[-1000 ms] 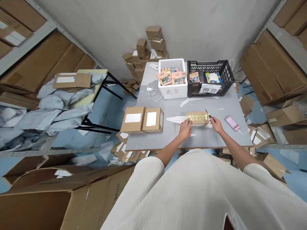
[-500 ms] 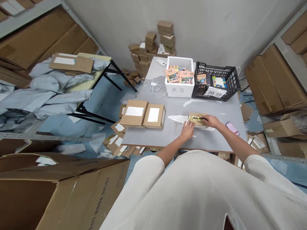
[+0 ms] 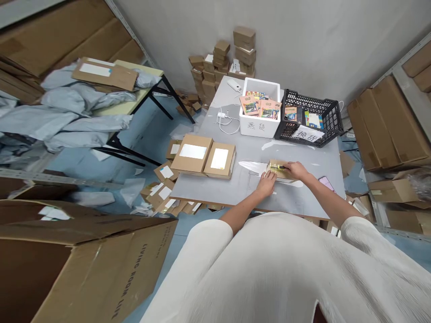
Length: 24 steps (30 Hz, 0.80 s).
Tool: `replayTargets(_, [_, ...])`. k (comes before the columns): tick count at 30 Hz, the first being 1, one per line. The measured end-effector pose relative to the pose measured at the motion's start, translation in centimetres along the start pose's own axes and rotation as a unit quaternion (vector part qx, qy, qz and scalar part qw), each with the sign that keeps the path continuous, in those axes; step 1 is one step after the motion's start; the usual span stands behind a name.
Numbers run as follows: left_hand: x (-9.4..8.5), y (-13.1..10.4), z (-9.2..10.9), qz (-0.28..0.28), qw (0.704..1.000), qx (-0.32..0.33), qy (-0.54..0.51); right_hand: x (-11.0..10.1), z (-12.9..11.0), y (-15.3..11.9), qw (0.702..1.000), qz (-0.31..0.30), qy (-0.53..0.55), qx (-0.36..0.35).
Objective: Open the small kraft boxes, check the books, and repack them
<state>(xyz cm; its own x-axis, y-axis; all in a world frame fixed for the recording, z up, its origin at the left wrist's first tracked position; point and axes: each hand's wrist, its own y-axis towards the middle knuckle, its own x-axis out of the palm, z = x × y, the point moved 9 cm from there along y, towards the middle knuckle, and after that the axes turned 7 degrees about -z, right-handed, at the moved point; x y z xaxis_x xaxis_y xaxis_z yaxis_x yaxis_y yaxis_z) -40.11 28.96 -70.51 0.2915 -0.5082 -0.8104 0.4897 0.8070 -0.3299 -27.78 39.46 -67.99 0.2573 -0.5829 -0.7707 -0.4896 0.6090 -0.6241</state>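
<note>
A small cardboard box (image 3: 284, 177) with shiny tape on top lies on the grey table (image 3: 215, 192). My right hand (image 3: 296, 171) is closed around a box cutter (image 3: 278, 168), dark with a bit of yellow, whose front end points left over the taped top. At the box's left front corner, my left hand (image 3: 267, 184) grips it with bent fingers. A white patch (image 3: 252, 167) shows on the tabletop left of the box. Two closed cardboard boxes with white labels, a larger one (image 3: 191, 153) and a smaller one (image 3: 220, 161), sit farther left.
A white foam box (image 3: 258, 127) of booklets and a black plastic crate (image 3: 311, 121) stand at the back. By the right edge lies a phone (image 3: 326, 183). Grey parcels (image 3: 85, 125) cover a side table; a big open carton (image 3: 111, 269) is at lower left.
The camera view has shifted slightly, so the table things appear a little farther right. Both hands stay at the box, and the cutter remains over its taped top.
</note>
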Motion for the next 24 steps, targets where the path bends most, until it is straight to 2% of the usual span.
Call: replayTargets(24, [0.1,0.0,-0.6,-0.016,1.000,0.005,0.011,0.1,-1.3,0.4,0.997,-0.030,-0.068,-0.011])
